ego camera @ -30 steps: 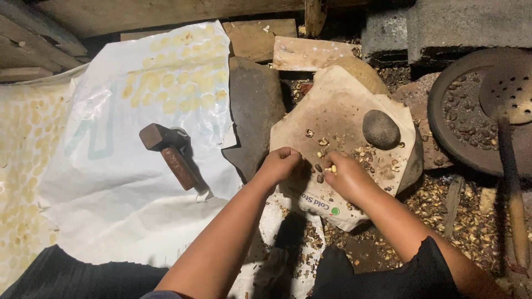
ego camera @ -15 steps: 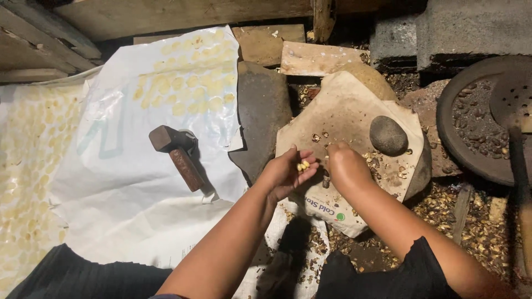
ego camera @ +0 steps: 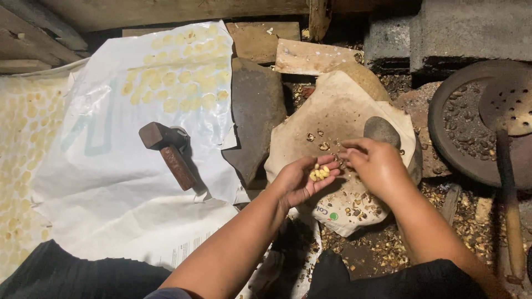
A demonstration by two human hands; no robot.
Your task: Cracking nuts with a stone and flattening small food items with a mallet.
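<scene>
I see my left hand (ego camera: 299,180) cupped, fingers spread, yellow kernels (ego camera: 319,173) loose in its palm; right hand (ego camera: 372,163), at three o'clock, pinches. A tilt could spill them among shell bits (ego camera: 382,246).

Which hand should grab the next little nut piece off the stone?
Probably the right hand: its fingers hover empty over the shell bits on the stone slab. The left hand is cupped, full of yellow kernels.

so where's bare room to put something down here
Free: the white sheet left of and below the hammer, and the dark flat stone beside it. Crowded: the cloth-covered stone, with shells, a round stone, the left hand cupping kernels and the right hand.
</scene>
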